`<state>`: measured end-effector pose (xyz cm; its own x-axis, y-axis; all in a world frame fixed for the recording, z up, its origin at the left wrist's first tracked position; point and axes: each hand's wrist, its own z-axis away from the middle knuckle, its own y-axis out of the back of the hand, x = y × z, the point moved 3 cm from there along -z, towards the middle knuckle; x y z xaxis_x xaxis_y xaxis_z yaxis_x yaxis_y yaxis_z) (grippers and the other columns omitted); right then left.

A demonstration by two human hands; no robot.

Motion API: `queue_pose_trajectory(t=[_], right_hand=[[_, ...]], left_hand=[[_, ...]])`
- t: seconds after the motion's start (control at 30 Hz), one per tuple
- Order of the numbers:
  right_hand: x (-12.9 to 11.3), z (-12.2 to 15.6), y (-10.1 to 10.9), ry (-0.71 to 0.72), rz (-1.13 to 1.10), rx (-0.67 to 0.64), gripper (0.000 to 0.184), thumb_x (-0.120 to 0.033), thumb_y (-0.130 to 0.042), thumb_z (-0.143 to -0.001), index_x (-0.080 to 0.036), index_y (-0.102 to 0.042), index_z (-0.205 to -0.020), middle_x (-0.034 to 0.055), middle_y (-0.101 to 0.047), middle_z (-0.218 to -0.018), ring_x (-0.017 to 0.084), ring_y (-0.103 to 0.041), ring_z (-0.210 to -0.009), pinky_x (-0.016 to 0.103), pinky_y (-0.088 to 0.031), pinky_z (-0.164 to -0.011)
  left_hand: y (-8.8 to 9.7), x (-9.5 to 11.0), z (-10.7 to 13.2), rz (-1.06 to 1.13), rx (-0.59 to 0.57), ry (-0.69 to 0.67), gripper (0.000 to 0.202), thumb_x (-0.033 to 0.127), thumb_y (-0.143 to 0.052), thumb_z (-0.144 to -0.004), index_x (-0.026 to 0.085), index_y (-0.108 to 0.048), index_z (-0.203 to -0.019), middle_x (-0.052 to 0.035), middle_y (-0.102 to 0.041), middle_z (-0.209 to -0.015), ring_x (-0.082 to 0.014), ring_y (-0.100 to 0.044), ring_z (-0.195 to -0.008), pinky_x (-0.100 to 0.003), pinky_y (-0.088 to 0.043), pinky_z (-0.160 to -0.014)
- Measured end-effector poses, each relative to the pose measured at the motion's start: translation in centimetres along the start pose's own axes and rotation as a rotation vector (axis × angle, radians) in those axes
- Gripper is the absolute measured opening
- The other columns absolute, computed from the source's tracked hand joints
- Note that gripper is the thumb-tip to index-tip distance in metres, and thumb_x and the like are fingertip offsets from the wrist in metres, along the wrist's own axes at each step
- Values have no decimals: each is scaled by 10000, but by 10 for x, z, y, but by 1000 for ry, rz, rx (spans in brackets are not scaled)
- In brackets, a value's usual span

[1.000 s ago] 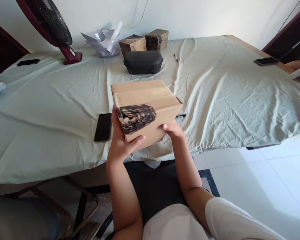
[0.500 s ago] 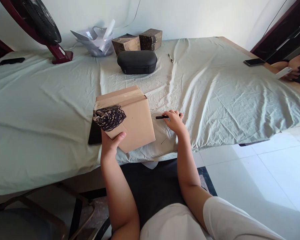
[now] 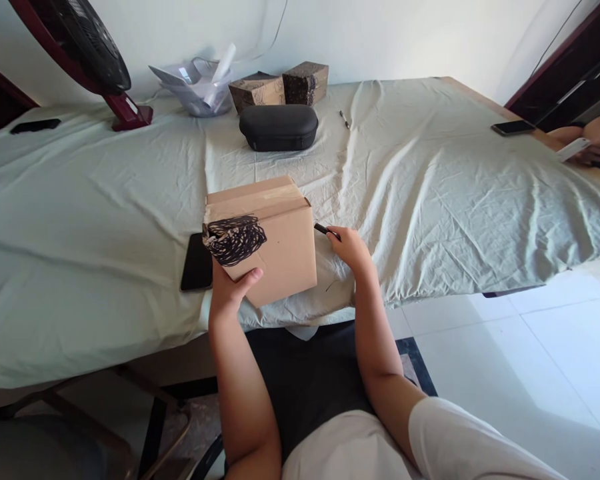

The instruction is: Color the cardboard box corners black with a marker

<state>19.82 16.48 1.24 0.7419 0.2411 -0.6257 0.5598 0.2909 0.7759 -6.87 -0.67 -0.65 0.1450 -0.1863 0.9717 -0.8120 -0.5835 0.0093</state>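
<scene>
A brown cardboard box (image 3: 290,250) is tilted above the near edge of the cloth-covered table, with a dense black scribble on its left side. My left hand (image 3: 230,290) grips the box's lower left, thumb on the near face and the other fingers hidden behind it. Just right of the box, my right hand (image 3: 351,248) is closed on a black pen (image 3: 325,231). The pen points left, its end close to the box's right edge; whether it touches I cannot tell. A dark phone (image 3: 196,263) lies partly behind my left hand and the box.
Beyond the box sit a black hard case (image 3: 279,128), two patterned boxes (image 3: 305,81) and a clear plastic basket (image 3: 195,100). A red fan (image 3: 130,115) stands back left. Another phone (image 3: 513,127) lies at right, near another person's hand (image 3: 587,153). A small pen (image 3: 345,119) lies behind.
The box and my left hand have shifted slightly right in view. My right hand has turned the pen from level to slanting, with its left end now nearer the box's edge.
</scene>
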Motion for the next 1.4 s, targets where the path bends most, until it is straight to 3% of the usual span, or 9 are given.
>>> queue_pose_trajectory(t=[0.3, 0.4, 0.5, 0.63, 0.87, 1.0, 1.17, 1.27, 1.4], right_hand=[[3, 0, -2, -15, -13, -44, 570, -241, -517, -1074, -216, -655, -1627, 160, -754, -1527, 399, -665, -1468, 539, -534, -1184], [4, 6, 4, -19, -48, -89, 729, -136, -549, -1000, -213, -532, -1725, 156, -857, -1253, 322, -816, -1058, 471, -625, -1006], [5, 17, 17, -126, -181, -163, 849, -144, -587, -970, -281, -412, -1790, 66, -845, -951, 180, -665, -527, 340, -575, -585], [7, 32, 38, -158, -364, -188, 711, -180, -604, -967, -314, -615, -1665, 34, -817, -910, 113, -586, -422, 259, -376, -369], [2, 46, 66, 99, -765, 22, 331, -387, -682, -942, -217, -860, -1162, 67, -835, -988, 86, -561, -453, 282, -414, -431], [-24, 54, 77, 205, -1007, 169, 451, -546, -673, -920, -286, -750, -1281, 91, -840, -1164, 149, -655, -567, 305, -435, -444], [-93, 66, 101, 699, -1374, 370, 201, -421, -853, -867, -296, -696, -868, -79, -510, -521, 129, -375, -427, 274, -236, -407], [-138, 66, 107, 857, -1312, 199, 243, -337, -697, -1033, -215, -769, -835, -73, -465, -503, 106, -323, -417, 304, -222, -457], [-178, 60, 98, 866, -1080, -169, 81, -113, -658, -893, -194, -665, -883, -80, -539, -662, 68, -375, -500, 249, -257, -476]], left_hand=[[-3, 6, 2, -15, -39, -43, 1009, 623, -1023, -645, 212, -610, -1468, -203, -708, -1447, -402, -705, -1378, -585, -531, -1235], [-3, 7, 2, -23, -47, -50, 1008, 627, -1019, -657, 221, -608, -1482, -205, -700, -1475, -406, -701, -1390, -588, -531, -1241], [-3, 9, 4, -24, -46, -48, 1025, 629, -1024, -651, 219, -605, -1491, -212, -704, -1468, -411, -714, -1371, -591, -546, -1227], [-4, 11, 6, -24, -47, -49, 1043, 621, -1028, -649, 228, -590, -1509, -218, -697, -1483, -422, -705, -1389, -597, -559, -1209], [-6, 14, 7, -29, -64, -68, 1023, 614, -1042, -631, 230, -613, -1476, -197, -715, -1432, -424, -696, -1397, -611, -546, -1227], [-11, 18, 8, -78, -86, -156, 1066, 590, -1060, -623, 234, -586, -1509, -204, -680, -1496, -441, -607, -1521, -634, -466, -1305], [-17, 22, 8, -140, -175, -293, 1249, 623, -1031, -686, 298, -392, -1709, -213, -562, -1665, -433, -621, -1512, -610, -564, -1226], [-19, 27, 8, -181, -195, -345, 1266, 630, -1017, -713, 331, -347, -1746, -203, -516, -1701, -433, -601, -1529, -625, -556, -1236], [-24, 34, 9, -193, -243, -381, 1307, 640, -997, -741, 368, -255, -1783, -194, -490, -1696, -413, -642, -1467, -623, -597, -1183]])
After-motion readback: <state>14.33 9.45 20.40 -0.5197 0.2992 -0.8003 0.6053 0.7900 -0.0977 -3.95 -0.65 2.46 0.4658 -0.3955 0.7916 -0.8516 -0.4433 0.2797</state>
